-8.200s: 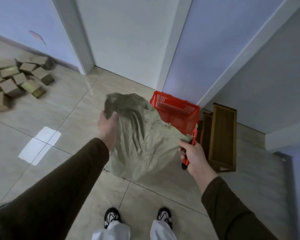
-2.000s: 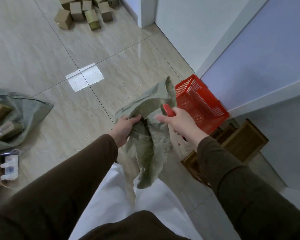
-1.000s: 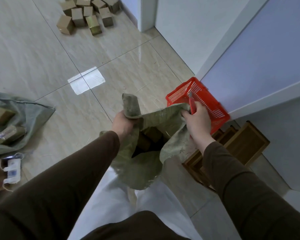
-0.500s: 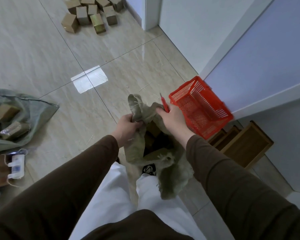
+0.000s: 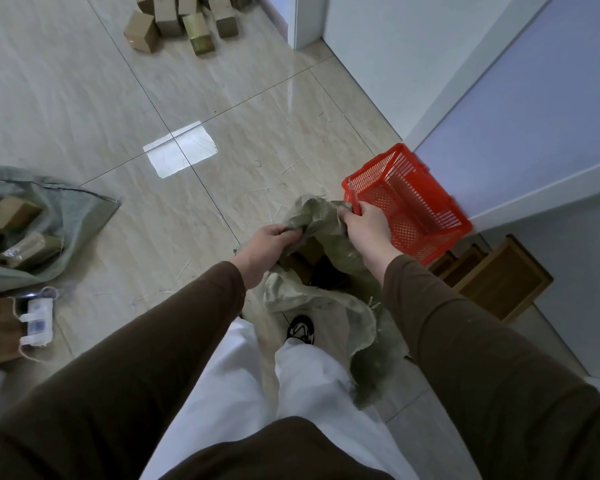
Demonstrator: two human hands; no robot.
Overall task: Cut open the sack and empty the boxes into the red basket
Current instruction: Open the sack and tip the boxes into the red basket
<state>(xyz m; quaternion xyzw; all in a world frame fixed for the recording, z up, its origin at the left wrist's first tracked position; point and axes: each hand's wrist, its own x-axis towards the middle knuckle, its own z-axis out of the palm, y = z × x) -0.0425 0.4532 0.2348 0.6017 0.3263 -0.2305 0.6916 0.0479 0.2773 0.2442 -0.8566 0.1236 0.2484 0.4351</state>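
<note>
Both hands clench the green sack — left hand on its near edge, right hand on the far edge together with a red cutter. Brown boxes show inside. The red basket sits at two o'clock — a loose tip could spill boxes onto the floor.

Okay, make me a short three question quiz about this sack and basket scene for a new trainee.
1. True or false: the red basket already holds boxes.
2. Which hand also grips a red-handled cutter along with the sack? A) left hand B) right hand
3. What shows through the sack's opening?

Key:
1. False; its mesh interior looks empty.
2. B
3. Brown boxes inside.
</note>
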